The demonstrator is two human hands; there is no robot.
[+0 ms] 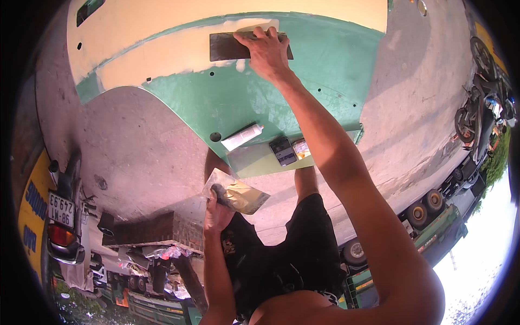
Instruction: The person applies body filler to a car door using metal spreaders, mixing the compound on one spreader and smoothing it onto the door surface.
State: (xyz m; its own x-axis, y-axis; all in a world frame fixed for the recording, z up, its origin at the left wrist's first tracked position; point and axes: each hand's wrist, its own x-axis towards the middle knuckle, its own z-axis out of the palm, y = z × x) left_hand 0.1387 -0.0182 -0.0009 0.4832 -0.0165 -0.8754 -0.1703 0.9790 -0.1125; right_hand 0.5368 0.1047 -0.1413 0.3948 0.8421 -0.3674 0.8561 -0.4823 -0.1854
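My right hand (266, 53) reaches far forward, fingers closed over a dark, flat rectangular spreader (224, 49). The spreader lies against a large painted panel (330, 62), green with broad cream-yellow areas of filler, at the border of the two colours. Low in front of my legs, my left hand (218, 214) grips a thin mixing plate (259, 201) by its near left side. Yellow putty (238, 195) is smeared across it, with a dark patch near the thumb. Some left-hand fingers are hidden beneath the plate.
On the panel's near part lie a white tube (242, 137), a phone (283, 151) and a small package (300, 148) partly behind my right forearm. Motorcycles stand at left (65, 216) and right (479, 108). A wooden block (146, 230) sits at lower left; trucks are farther off.
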